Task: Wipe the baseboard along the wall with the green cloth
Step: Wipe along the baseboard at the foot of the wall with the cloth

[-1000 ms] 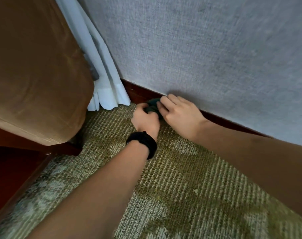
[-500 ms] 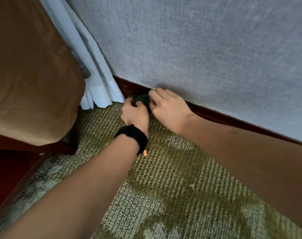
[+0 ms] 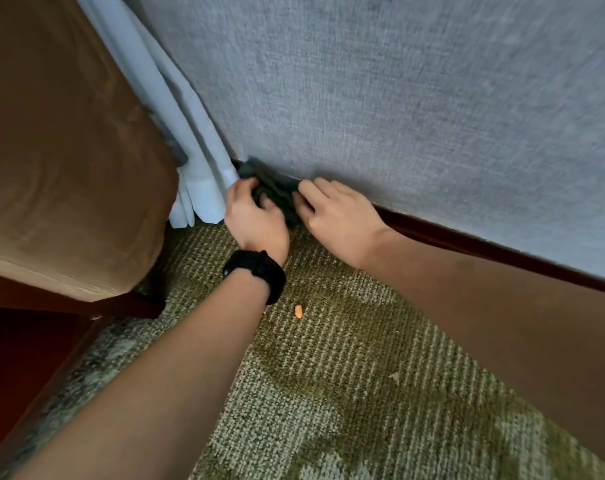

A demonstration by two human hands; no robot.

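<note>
Both wipe the baseboard: left hand grips the cloth, right hand presses it flat. Next probably means nudging the curtain aside.

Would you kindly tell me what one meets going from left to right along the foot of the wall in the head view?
In order: brown armchair, white curtain, left hand, green cloth, right hand, baseboard.
</note>
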